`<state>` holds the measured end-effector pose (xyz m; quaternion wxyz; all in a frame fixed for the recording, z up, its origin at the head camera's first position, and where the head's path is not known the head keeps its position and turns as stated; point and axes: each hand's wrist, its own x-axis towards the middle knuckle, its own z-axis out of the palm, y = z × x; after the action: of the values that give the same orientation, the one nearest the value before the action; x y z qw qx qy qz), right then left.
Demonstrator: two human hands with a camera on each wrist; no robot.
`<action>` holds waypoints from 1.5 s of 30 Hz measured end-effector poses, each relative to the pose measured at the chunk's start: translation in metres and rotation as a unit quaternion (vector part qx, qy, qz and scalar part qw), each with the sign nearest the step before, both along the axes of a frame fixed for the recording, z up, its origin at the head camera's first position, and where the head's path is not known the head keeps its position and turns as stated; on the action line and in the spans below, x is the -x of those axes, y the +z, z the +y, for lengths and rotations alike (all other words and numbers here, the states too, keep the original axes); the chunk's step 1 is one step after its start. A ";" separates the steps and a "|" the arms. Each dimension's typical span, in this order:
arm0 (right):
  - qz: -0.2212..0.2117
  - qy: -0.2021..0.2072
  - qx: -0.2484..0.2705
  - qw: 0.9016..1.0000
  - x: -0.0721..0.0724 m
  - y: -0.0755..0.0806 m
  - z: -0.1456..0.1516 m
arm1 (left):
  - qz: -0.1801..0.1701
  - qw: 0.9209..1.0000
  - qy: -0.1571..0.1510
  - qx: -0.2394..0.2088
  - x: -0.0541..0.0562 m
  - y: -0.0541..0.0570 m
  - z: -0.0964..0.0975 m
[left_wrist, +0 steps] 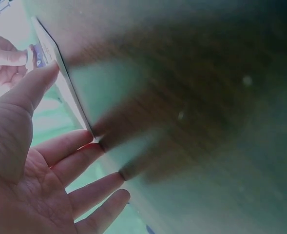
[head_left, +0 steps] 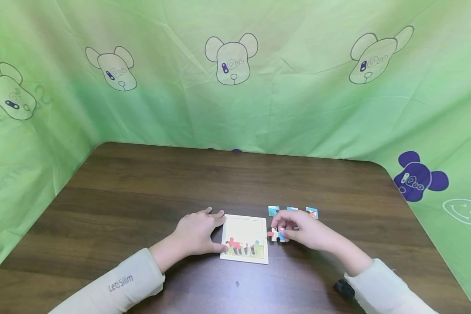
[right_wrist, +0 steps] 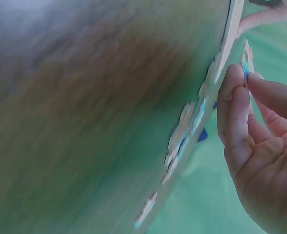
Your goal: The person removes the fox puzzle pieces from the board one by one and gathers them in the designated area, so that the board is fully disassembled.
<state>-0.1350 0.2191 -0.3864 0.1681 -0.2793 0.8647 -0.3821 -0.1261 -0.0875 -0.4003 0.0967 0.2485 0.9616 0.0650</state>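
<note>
A square puzzle tray (head_left: 243,226) with a pale frame lies on the table, its bottom row filled with pieces (head_left: 245,249) showing red, dark legs and green grass. At the tray's left edge, my left hand (head_left: 198,233) rests with fingers spread, the thumb on the lower left corner. My right hand (head_left: 304,229) pinches a puzzle piece (head_left: 275,235) of red, white and blue between thumb and fingers, just right of the tray. In the right wrist view that piece (right_wrist: 248,58) is held above the table, apart from the loose ones.
Loose puzzle pieces lie right of the tray, among them a blue one (head_left: 273,210), another blue one (head_left: 292,208) and one with orange (head_left: 312,212); the right hand partly covers this group. A green printed curtain (head_left: 235,117) hangs behind the brown table (head_left: 180,183).
</note>
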 end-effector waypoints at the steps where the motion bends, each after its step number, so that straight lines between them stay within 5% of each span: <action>1: 0.001 -0.003 0.000 1.000 -0.001 0.001 0.002 | 0.001 1.000 0.000 0.000 0.000 0.000 0.000; 29: 0.025 -0.038 0.028 0.999 -0.007 0.005 0.080 | 0.008 1.000 0.003 -0.007 0.000 -0.001 -0.001; 45: 0.022 -0.037 0.000 0.999 -0.001 -0.003 0.094 | 0.006 1.000 0.005 -0.012 0.000 -0.001 -0.001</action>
<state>-0.1338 0.3127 -0.3898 0.1347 -0.2556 0.8780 -0.3816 -0.1257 -0.0886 -0.4010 0.0875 0.2456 0.9625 0.0752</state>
